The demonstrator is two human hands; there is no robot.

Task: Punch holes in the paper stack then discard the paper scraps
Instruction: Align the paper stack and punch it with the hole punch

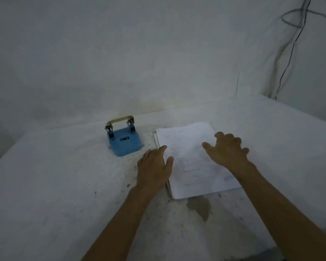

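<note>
Both hands are spread, nothing gripped: the left hand (153, 167) at the stack's (194, 162) left edge, the right hand (228, 149) above it. The print is illegible. The punch (123, 141) stands near the worktop's (45, 185) back edge.

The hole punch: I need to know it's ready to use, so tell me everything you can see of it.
The hole punch has a light blue, rounded base and a brass-coloured lever handle, raised at its far side on two metal punch heads. It stands upright on the white table near the wall, left of the paper stack, apart from it. Neither hand touches it. Dark specks lie around its base.
</note>
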